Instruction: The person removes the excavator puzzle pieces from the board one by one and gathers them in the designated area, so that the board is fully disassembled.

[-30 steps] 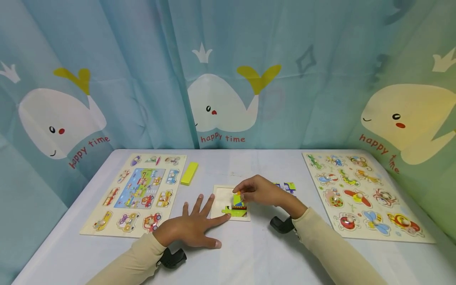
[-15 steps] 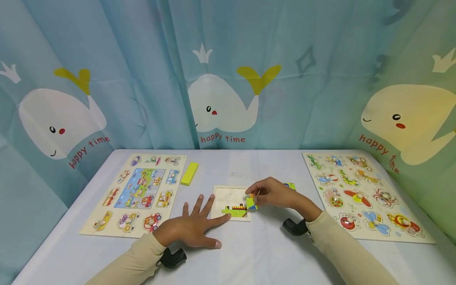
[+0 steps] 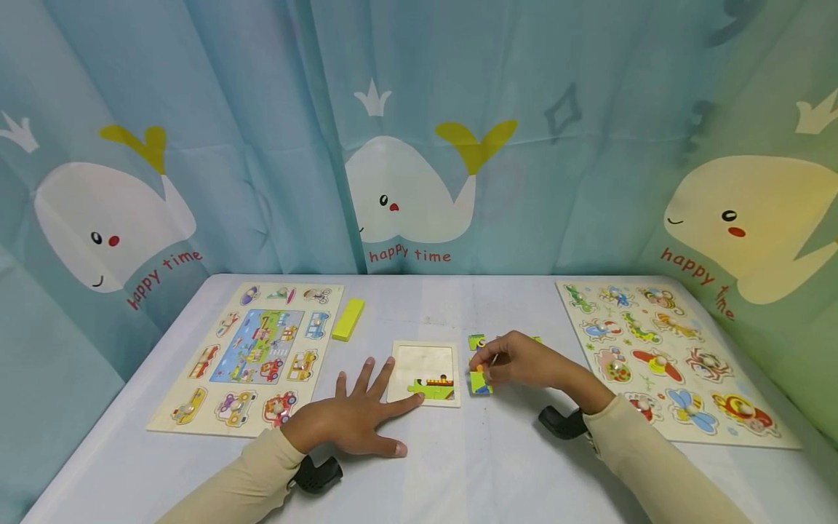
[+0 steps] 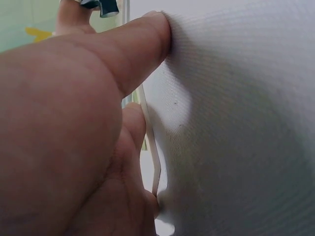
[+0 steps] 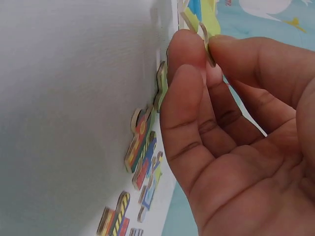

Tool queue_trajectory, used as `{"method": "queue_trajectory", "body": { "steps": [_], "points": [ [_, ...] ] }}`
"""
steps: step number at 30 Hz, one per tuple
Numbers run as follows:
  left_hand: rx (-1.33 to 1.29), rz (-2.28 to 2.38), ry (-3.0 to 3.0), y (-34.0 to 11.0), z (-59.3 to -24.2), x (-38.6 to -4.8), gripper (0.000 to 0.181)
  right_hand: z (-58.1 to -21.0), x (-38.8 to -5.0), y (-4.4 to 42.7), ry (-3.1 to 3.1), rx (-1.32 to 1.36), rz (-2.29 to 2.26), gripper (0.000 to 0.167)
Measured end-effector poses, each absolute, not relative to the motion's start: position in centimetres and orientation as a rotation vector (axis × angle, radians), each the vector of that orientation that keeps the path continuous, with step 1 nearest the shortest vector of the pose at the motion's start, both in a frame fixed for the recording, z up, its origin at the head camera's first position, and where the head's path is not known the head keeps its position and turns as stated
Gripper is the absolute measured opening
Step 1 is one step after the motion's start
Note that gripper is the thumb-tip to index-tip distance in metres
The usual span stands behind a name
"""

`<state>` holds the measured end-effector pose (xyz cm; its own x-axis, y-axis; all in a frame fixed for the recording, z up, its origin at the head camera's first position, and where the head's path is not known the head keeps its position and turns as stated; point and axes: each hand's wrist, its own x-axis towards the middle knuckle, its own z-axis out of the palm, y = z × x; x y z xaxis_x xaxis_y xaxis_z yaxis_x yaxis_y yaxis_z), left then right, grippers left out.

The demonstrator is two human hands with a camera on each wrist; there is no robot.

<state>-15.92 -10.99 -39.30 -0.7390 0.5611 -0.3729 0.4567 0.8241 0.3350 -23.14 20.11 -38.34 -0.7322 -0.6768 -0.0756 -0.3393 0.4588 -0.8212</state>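
In the head view my right hand (image 3: pixel 533 360) pinches a small green and blue jigsaw piece (image 3: pixel 481 383) with an orange tip, just right of a square wooden puzzle tray (image 3: pixel 419 360). The right wrist view shows that piece (image 5: pixel 210 19) between thumb and fingertips. A few joined green pieces (image 3: pixel 437 391) with a red and yellow strip lie in the tray's lower right corner. My left hand (image 3: pixel 356 418) lies with fingers spread, fingertips on the tray's left side and lower edge, thumb on the table. The left wrist view mostly shows thumb and palm against white cloth.
Several loose jigsaw pieces (image 5: pixel 140 142) lie on the table beside and behind my right hand, partly hidden in the head view. A yellow block (image 3: pixel 348 319) lies behind the tray. A vehicle puzzle board (image 3: pixel 255 346) is at left, an insect puzzle board (image 3: pixel 677 346) at right.
My right hand has carried the pinched piece from over the tray rightward, past its right edge to the table beside it. Loose pieces behind it have come into sight. The left hand has stayed still.
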Motion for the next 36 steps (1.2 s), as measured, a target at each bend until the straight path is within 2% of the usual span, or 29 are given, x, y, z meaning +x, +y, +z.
{"method": "queue_trajectory", "body": {
  "steps": [15, 24, 29, 36],
  "points": [
    [0.762, 0.298, 2.541, -11.04, -39.4, -16.01, 0.072, -38.44, -22.47, 20.15, 2.263, -0.834, -1.178, 0.018],
    [0.766, 0.293, 2.532, -11.04, -39.18, -15.87, 0.072, -38.45, -22.19, 20.44, 2.23, -0.784, -1.218, 0.013],
    [0.762, 0.298, 2.53, -10.98, -39.23, -15.88, 0.072, -38.45, -22.18, 20.42, 2.219, -0.755, -1.248, 0.016],
    [0.773, 0.305, 2.536, -11.03, -39.2, -15.85, 0.073, -38.32, -22.12, 20.3, 2.234, -0.753, -1.239, 0.011]
  ]
}}
